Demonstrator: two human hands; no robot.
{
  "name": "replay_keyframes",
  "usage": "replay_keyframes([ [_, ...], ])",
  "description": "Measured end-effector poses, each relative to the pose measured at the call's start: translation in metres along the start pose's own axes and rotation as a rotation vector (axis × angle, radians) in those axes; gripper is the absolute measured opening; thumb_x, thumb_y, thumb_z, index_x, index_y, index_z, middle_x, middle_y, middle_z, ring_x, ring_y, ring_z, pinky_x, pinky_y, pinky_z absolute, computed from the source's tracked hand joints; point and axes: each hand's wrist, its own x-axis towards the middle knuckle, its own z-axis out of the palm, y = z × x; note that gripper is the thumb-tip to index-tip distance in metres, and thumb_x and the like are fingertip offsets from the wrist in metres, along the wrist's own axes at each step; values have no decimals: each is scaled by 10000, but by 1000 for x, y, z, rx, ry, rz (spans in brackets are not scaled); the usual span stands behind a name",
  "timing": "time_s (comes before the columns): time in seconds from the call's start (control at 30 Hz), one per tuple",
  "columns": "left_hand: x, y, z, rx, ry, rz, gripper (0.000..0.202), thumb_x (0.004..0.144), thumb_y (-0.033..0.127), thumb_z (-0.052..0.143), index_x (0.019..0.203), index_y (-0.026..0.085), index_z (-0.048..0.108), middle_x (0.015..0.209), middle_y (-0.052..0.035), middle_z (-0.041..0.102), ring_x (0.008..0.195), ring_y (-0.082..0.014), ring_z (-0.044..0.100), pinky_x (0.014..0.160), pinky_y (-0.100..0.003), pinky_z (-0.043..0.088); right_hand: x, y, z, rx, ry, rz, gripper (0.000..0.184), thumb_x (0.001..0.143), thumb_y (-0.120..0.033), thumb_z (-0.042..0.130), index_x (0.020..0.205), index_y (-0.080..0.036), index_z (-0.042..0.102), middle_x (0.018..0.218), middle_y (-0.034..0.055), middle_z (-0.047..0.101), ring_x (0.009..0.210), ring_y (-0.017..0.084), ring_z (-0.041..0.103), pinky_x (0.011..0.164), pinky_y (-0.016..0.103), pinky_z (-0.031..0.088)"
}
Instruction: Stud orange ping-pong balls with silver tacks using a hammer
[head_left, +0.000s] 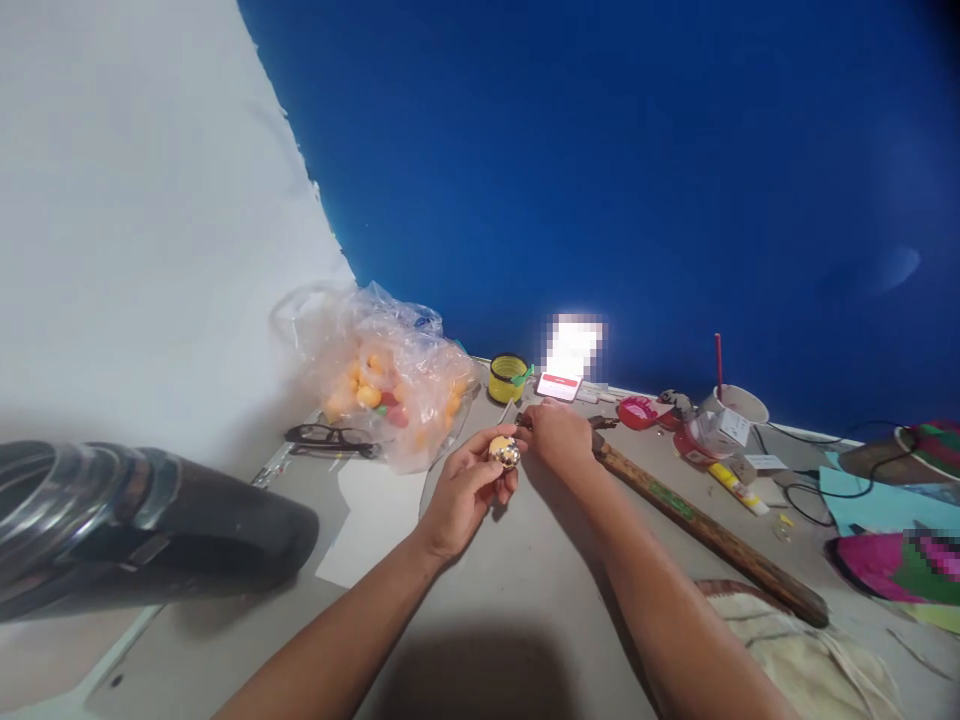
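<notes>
My left hand [476, 480] is closed around a small ball [504, 452], gripped between thumb and fingers. The ball is pale yellow on top, with shiny, mirror-like patches on its lower side. Just right of it, my right hand [559, 437] is closed, its fingertips bent down beside the ball; what they hold, if anything, is hidden. A long tool with a wooden handle [705, 530] lies on the table by my right forearm. Its dark head [604, 424] is partly covered by my right hand.
Behind stand a yellow cup [508, 380] and a lit phone [559, 387]. On the left are a plastic bag of orange pieces [397, 390], glasses [330, 437] and a large dark cylinder [217, 530]. A glue stick [739, 490], paper cup [739, 403] and cloth [810, 650] are right.
</notes>
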Motion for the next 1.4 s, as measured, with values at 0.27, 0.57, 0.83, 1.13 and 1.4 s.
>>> replay_keyframes([
  [0.27,-2,-4,0,143,15,18,394,804,265,755,1183,163,720,1181,-143,733,642,-100,597,546,-242,445,2,1,8,4,3,-41,302,1019,-307,486,1010,-243,781,1097,114,715,1023,245,683,736,284,495],
  [0.57,-3,1,5,95,27,21,414,763,231,797,1166,162,730,1183,-145,745,673,-122,636,572,-256,491,1,0,8,-2,-1,-38,268,1043,-275,443,1109,-204,693,1151,126,711,1090,238,672,737,267,484],
  [0.83,-2,4,1,-141,-52,-85,387,789,223,728,1167,138,736,1116,-164,763,650,-137,628,570,-272,474,0,1,7,18,33,-7,240,1051,-323,453,1106,-215,660,1016,109,756,936,233,709,692,283,427],
  [1.13,-4,6,4,-113,-82,-78,376,779,248,766,1139,153,715,1104,-152,766,602,-108,597,522,-244,430,2,9,3,101,82,-63,255,1038,-321,475,1071,-225,710,1082,83,739,934,215,675,679,278,375],
  [1.4,-10,7,13,196,-14,24,356,757,225,769,1098,170,682,1054,-89,742,600,-91,590,532,-234,453,-19,22,-14,565,157,-105,261,963,-352,534,822,-189,683,764,21,686,712,159,574,663,262,378],
])
